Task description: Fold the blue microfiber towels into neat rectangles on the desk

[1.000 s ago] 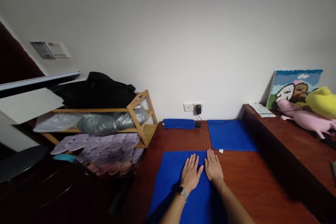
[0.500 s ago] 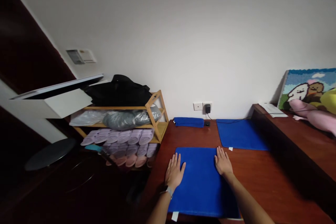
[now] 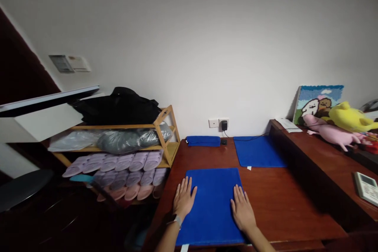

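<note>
A blue cloth (image 3: pixel 213 204) lies spread flat on the reddish-brown wooden table (image 3: pixel 277 201), with a white tag at its near left corner. On its left edge my left hand (image 3: pixel 183 199) rests palm down, fingers stretched out, a watch on the wrist. My right hand (image 3: pixel 243 209) lies flat along the right edge, fingers extended and thumb apart. Neither hand grips anything. Farther back on the right is a second blue cloth (image 3: pixel 260 151), also flat. A folded blue cloth (image 3: pixel 203 141) sits against the wall at the table's back left.
To the left, a wooden rack (image 3: pixel 169 141) carries a black bag (image 3: pixel 121 106), plastic-wrapped bundles and several slippers (image 3: pixel 122 161). A black plug (image 3: pixel 224 125) with a cable is in the wall socket. A raised ledge at right holds plush toys (image 3: pixel 330 132), a picture and a calculator-like device (image 3: pixel 367 188).
The view has turned right, bringing more of the right ledge into sight. My right hand has slid down the cloth's right edge toward me. My left hand stays on the left edge.
</note>
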A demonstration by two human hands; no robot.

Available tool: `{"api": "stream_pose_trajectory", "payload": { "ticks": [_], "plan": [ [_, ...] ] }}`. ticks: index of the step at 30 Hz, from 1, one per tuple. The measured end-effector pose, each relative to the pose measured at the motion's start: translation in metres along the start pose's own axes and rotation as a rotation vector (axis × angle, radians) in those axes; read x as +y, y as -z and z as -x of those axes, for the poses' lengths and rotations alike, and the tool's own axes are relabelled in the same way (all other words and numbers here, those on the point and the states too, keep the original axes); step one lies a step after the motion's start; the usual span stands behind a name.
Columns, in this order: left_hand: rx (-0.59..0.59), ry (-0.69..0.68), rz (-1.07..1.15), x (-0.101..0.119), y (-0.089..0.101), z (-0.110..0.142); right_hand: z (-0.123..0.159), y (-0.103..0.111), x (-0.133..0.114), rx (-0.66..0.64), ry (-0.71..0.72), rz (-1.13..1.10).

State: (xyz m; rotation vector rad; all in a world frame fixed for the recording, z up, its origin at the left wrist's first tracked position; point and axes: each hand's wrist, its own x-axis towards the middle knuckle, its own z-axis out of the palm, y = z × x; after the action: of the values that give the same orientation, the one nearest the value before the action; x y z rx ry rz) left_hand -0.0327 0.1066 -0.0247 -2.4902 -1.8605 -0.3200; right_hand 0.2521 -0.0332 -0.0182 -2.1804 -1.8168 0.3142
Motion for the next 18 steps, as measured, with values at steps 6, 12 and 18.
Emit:
{"api": "stream_pose_trajectory", "payload": {
  "ticks": [6,12,18],
  "plan": [
    [-0.031,0.045,-0.025,-0.037,0.003,-0.014,-0.020,-0.011,-0.031,-0.008,0.017,-0.053],
    [0.021,0.037,0.016,-0.046,-0.010,-0.015,-0.079,0.020,0.039,0.187,0.021,0.006],
    [0.031,0.030,0.018,-0.048,-0.012,-0.013,-0.154,0.058,0.135,0.109,-0.176,0.167]
  ]
}}
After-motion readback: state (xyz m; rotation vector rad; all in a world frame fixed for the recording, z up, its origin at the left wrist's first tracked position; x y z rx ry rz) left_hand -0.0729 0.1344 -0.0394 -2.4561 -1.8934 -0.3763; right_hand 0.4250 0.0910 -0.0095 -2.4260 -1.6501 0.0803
